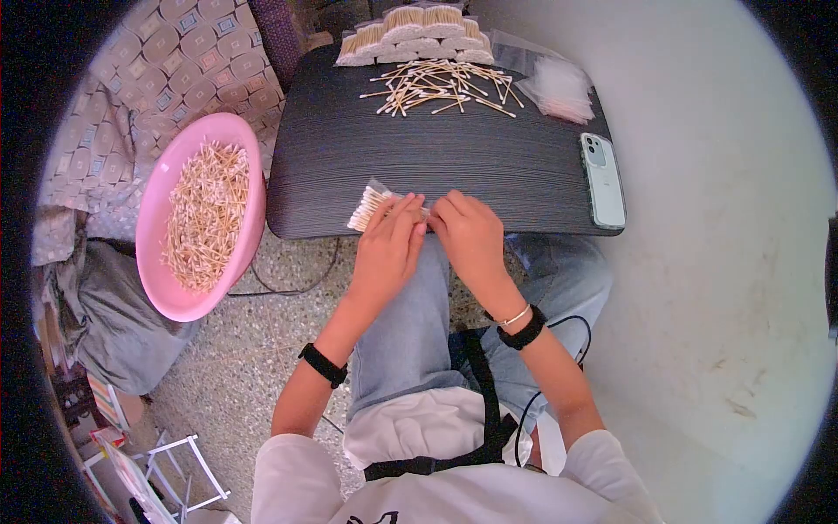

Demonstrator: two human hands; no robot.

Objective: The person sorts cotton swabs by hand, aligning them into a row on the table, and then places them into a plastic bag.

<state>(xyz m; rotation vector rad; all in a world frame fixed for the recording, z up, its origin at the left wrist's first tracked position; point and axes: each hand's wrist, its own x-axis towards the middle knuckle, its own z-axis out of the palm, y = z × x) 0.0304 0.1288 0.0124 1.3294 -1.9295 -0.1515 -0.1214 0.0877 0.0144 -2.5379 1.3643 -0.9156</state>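
Note:
A small clear bag of cotton swabs (365, 208) lies at the front edge of the dark table, the white tips pointing left. My left hand (393, 240) rests over the bag with its fingers together, pressing it. On the bag's right end, my right hand (467, 231) has its fingers pinched together at the plastic. Its fingertips hide part of that end. Loose cotton swabs (441, 86) are scattered at the back of the table. Behind them, filled bags of swabs (419, 35) are stacked in a pile.
A pink basin (255, 196) full of loose swabs stands left of the table (323, 157). Empty clear bags (559, 87) lie at the back right. A phone (604, 182) lies at the right edge, beside a pale wall (716, 218).

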